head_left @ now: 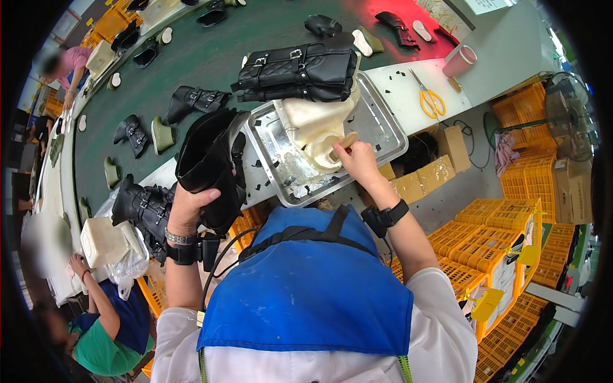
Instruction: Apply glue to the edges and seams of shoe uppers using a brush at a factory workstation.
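My left hand (193, 207) is closed around a black boot (207, 150), its open shaft facing up and left. In my right hand (359, 161), the fingers pinch the wooden handle of a brush (345, 142). Its lower end is inside the round mouth of a cream-coloured pot (314, 159); the bristles are hidden. That pot stands in a shallow metal tray (389, 137) spattered with dark scraps. Black buckled boot uppers (297, 69) lie across the top of the cream block behind the pot.
Black boots (198, 101) and green boot pieces (163, 134) lie on a green conveyor belt (255, 32). Orange-handled scissors (429, 99) and a pink cup (461, 60) are on the right. Yellow crates (479, 236) stand at lower right. A co-worker in green (108, 338) sits at lower left.
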{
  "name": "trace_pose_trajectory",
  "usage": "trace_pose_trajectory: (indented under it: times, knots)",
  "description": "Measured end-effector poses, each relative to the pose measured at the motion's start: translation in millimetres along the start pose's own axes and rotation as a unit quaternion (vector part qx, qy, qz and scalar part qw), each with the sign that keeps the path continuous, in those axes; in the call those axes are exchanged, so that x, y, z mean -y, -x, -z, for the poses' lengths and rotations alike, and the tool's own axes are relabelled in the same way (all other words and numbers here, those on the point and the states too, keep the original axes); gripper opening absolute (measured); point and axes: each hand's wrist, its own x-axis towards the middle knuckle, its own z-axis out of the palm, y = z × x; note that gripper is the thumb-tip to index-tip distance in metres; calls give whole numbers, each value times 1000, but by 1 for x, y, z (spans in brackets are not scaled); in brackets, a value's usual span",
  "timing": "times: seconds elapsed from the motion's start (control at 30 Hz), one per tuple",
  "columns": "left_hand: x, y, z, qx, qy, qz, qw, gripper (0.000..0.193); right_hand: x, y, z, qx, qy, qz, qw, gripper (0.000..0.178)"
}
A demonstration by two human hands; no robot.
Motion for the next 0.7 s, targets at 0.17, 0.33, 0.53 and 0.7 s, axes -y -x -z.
trace_pose_trajectory:
  times: [0.17, 0.33, 0.53, 0.7]
  knots:
    - [-10, -4, 4, 47, 12, 8, 999, 67, -2, 1, 6, -11, 0, 5, 1000, 33]
    - [-12, -4, 11, 168, -73, 100, 978, 71, 6, 2, 23, 4, -15, 12, 1000, 30]
    - [8, -13, 1, 218, 30, 137, 966, 73, 10, -1, 45, 20, -33, -32, 999, 29]
    - [18, -19, -16, 287, 114, 161, 937, 70, 28, -12, 71, 69, -463, -143, 872, 28]
